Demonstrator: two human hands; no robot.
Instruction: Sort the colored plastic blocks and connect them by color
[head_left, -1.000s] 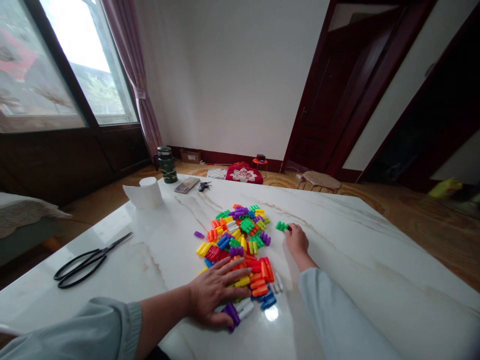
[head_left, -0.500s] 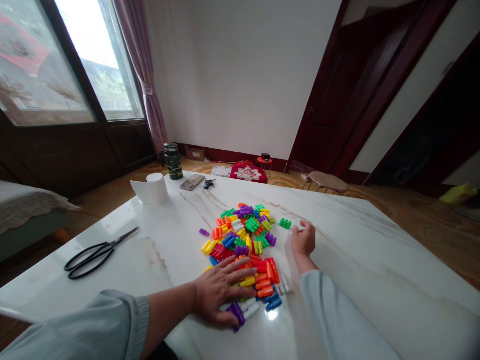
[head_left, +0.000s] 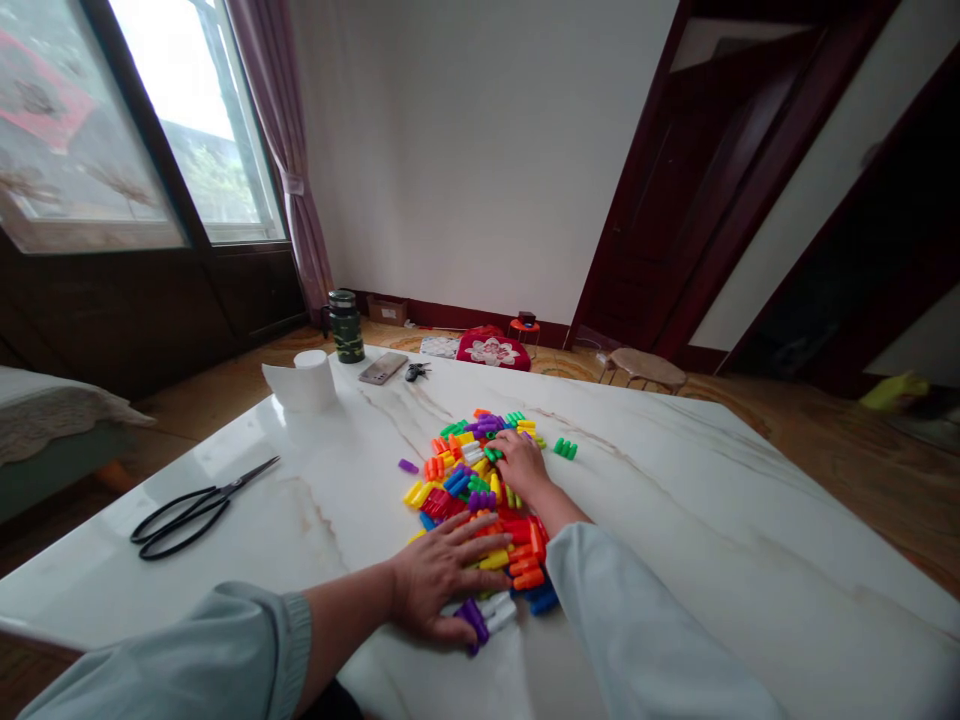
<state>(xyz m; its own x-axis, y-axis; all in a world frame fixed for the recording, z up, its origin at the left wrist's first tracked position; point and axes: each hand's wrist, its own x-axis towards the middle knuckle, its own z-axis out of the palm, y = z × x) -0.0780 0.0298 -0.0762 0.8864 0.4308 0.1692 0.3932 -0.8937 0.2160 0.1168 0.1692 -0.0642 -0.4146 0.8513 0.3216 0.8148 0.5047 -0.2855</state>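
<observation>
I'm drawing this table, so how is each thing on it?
Left hand: spread on the pile
Right hand: fingers on the pile
Colourful pieces: mostly heaped
Far-right green piece: off the pile
Scissors: blades together
Flask: upright, lid on
Paper roll: standing, partly unrolled
Phone: lying flat

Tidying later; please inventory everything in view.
Table: one, white, centre
Plastic pieces: many, multicoloured, centre
Scissors: one, black, left
Paper roll: one, white, left
Flask: one, green, beside roll
Phone: one, grey, near flask
Keys: bunch, black, beside phone
Box: one, brown, floor
Floral item: one, red, floor
Stools: two, orange and tan, floor
Drape: one, white, left
Curtain: one, mauve, left
Window: one, dark, left
Door: one, maroon, right
Left hand, right hand: one each, bare, pieces
</observation>
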